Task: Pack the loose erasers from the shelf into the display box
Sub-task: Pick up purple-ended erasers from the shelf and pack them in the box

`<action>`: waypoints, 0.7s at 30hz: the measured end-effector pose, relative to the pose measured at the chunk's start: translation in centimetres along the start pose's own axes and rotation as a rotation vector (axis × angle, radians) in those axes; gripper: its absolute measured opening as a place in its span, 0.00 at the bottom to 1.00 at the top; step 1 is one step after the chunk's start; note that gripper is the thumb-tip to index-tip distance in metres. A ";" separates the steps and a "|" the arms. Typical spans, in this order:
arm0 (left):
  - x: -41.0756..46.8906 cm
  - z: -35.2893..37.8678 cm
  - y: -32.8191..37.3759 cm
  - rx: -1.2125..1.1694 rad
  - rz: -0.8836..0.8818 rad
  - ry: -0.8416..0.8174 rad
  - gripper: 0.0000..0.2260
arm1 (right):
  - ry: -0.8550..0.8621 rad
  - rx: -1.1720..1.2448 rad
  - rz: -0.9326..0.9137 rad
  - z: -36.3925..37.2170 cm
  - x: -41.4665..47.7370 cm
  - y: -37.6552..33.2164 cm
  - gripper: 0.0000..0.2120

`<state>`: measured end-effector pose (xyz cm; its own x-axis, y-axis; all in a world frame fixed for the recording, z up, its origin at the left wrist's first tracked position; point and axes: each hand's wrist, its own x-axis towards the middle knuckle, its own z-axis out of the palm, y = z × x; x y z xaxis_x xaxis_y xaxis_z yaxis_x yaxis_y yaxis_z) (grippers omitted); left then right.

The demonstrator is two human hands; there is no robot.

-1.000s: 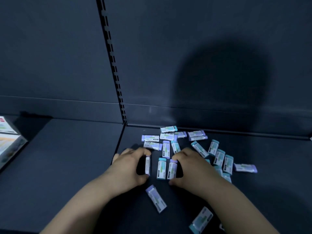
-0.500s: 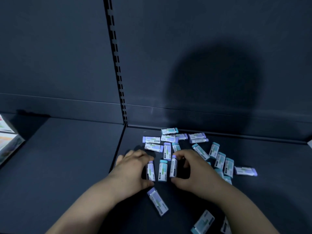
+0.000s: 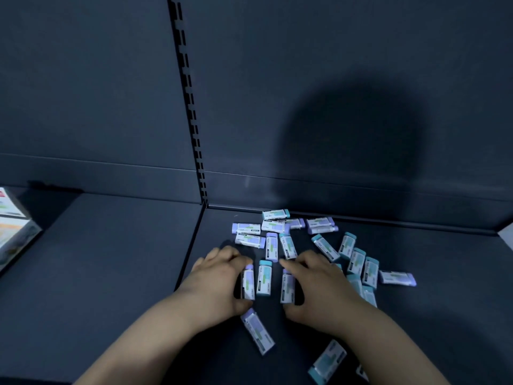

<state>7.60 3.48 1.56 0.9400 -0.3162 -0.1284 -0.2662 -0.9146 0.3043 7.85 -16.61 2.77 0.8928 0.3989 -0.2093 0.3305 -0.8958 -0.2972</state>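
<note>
Several loose erasers in white sleeves with purple or teal ends lie scattered on the dark shelf (image 3: 111,259). My left hand (image 3: 216,279) pinches a purple-ended eraser (image 3: 248,283) standing on its edge, between fingers and thumb. My right hand (image 3: 319,287) pinches another purple-ended eraser (image 3: 287,286) the same way. A teal-ended eraser (image 3: 264,277) lies flat between the two. More erasers lie behind, with a cluster (image 3: 358,259) to the right and two near my forearms, one purple (image 3: 257,330) and one teal (image 3: 327,361). The display box (image 3: 14,232) shows partly at the far left edge.
The shelf's back wall rises right behind the erasers, with a slotted upright (image 3: 191,107) at the seam between two shelf panels. A light corner (image 3: 506,234) shows at the far right edge.
Both hands have drawn their erasers closer to the teal one between them, and the left eraser has turned more upright. The view has shifted slightly.
</note>
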 end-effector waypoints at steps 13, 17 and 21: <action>-3.4 0.8 2.4 0.088 -0.058 0.272 0.31 | 0.116 0.084 -0.170 -0.5 -1.5 -0.1 0.35; -4.6 1.4 2.9 0.141 -0.050 0.327 0.29 | 0.129 0.063 -0.231 -0.1 -1.5 -0.8 0.31; -5.9 1.1 2.2 0.120 -0.034 0.367 0.26 | 0.163 0.090 -0.228 0.8 -1.7 -2.6 0.30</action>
<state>1.22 3.02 1.92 0.9570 -0.1936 0.2162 -0.2358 -0.9529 0.1907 5.21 -14.84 3.15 0.8382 0.5449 0.0227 0.5067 -0.7627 -0.4020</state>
